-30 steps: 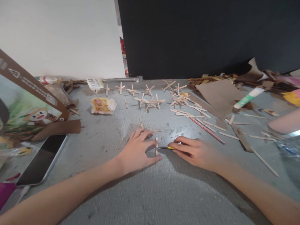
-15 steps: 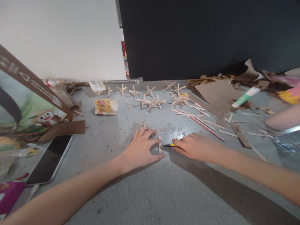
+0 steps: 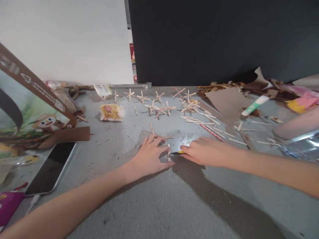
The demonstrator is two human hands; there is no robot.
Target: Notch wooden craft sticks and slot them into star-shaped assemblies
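The left hand (image 3: 147, 157) spreads thumb and finger apart, seemingly to steady a wooden stick (image 3: 169, 158) on the grey table (image 3: 124, 212), while the right hand (image 3: 203, 151) grips a pointed black-and-yellow tool (image 3: 177, 152), tip at the stick's middle.

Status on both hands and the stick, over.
Left hand spread at small wooden stick. Right hand grips black-and-yellow tool, tip at stick. Left thumb close to that tip.

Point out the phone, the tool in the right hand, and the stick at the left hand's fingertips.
Phone (image 3: 51, 168): head view, on its dark screen.
Tool (image 3: 177, 153): head view, on its black front part.
Stick (image 3: 169, 159): head view, on its near part.
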